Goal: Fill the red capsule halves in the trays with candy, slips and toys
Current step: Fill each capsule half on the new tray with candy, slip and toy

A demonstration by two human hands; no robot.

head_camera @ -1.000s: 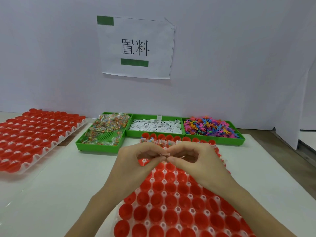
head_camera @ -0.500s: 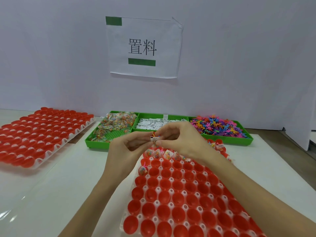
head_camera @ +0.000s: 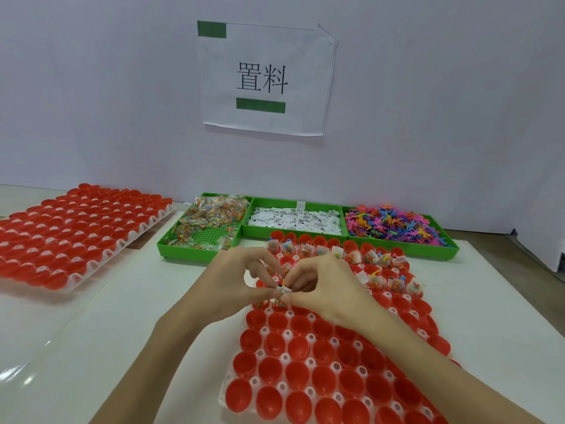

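**A:** So, starting nearest the person, why are both hands hanging over the near tray [head_camera: 244, 367]?

**B:** They are working as one grip. The left hand [head_camera: 237, 289] and the right hand [head_camera: 324, 293] are meeting fingertip to fingertip, both pinching a small bundle [head_camera: 283, 289], seemingly a white slip with a bit of candy and a yellow toy. I judge they are gathering one portion so it is dropping into a single red capsule half [head_camera: 276, 319] just below.

**B:** The bundle is hovering over the tray's third row from the far edge, at its left end.

**A:** How is the tray filling?

**B:** Beyond the hands, two rows are already carrying packets and slips; the far row looks empty, and the rows nearer the person are sitting empty too. I cannot count the cups exactly, since arms are covering some.

**A:** And past the near tray?

**B:** Three green bins are sitting just beyond its far edge, within reach: the candy bin [head_camera: 203, 228] to the left, the slip bin [head_camera: 293, 221] straight behind, the toy bin [head_camera: 397, 226] to the right.

**A:** Anything else?

**B:** One second tray [head_camera: 76, 228] of red halves is waiting well to the left, and one paper sign [head_camera: 263, 78] is hanging on the wall behind the bins.
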